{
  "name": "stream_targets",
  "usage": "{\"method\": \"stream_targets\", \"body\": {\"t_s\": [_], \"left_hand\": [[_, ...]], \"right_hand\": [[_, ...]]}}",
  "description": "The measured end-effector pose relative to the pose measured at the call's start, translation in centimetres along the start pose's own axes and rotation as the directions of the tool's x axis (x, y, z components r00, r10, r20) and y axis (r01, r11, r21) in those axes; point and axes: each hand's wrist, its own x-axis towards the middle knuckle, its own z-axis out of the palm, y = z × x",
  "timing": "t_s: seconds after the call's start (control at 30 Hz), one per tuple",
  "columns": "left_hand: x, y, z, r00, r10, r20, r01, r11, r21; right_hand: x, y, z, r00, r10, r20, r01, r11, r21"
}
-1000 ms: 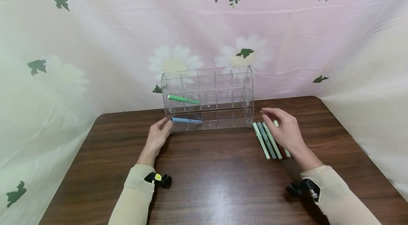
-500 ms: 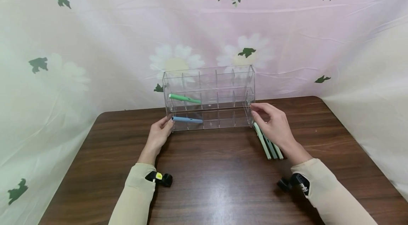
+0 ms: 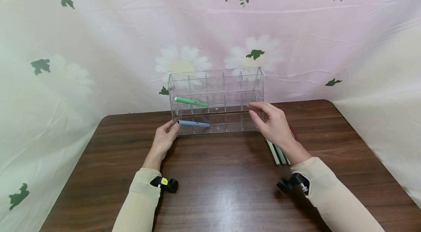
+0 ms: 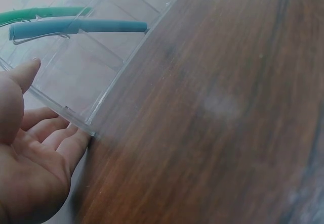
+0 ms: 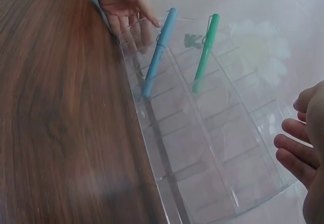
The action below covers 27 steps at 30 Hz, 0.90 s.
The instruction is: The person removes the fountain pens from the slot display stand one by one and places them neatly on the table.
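Note:
A clear acrylic rack (image 3: 233, 128) with tiered compartments stands near the back of the table. Its lower tier bears a slanting blue pen (image 3: 193, 124); a green pen (image 3: 191, 101) lies in the tier above. At the rack's lower left corner is my left hand (image 3: 163, 137), its extended fingers (image 4: 71, 145) against the outer side and its thumb raised near the blue pen. My right hand (image 3: 272, 122) hovers before the rack's right end, thumb and forefinger apart with nothing between them. Under it lie several pale green and grey-green pens (image 3: 272, 152), partly hidden.
A dark red thing (image 3: 293, 132) shows behind my right wrist, mostly covered. The brown wooden table (image 3: 210, 181) runs back to a printed cloth (image 3: 131, 60) hanging close behind the rack.
My right hand has moved left from above the pens on the table to the rack's right end. The left hand, the rack and its two pens stay in place.

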Motion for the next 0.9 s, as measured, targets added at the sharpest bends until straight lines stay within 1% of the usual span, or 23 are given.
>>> {"method": "stream_targets", "body": {"t_s": [0.1,0.33,0.57,0.9], "left_hand": [[0.0,0.1,0.0,1.0,0.0,-0.002,0.0,1.0,-0.004],[0.0,0.1,0.1,1.0,0.003,-0.008,-0.003,1.0,-0.011],[0.0,0.0,0.1,1.0,0.0,0.001,0.0,1.0,-0.01],[0.0,0.0,-0.1,1.0,0.003,-0.002,-0.003,1.0,-0.017]], "right_hand": [[0.3,-0.5,0.3,1.0,0.0,0.003,0.0,1.0,0.006],[0.7,-1.1,1.3,1.0,0.02,0.006,-0.02,0.998,0.054],[0.9,-1.5,2.2,1.0,0.023,0.015,-0.024,0.998,0.053],[2.0,-2.4,3.5,1.0,-0.018,0.021,0.016,0.995,0.099]]}}
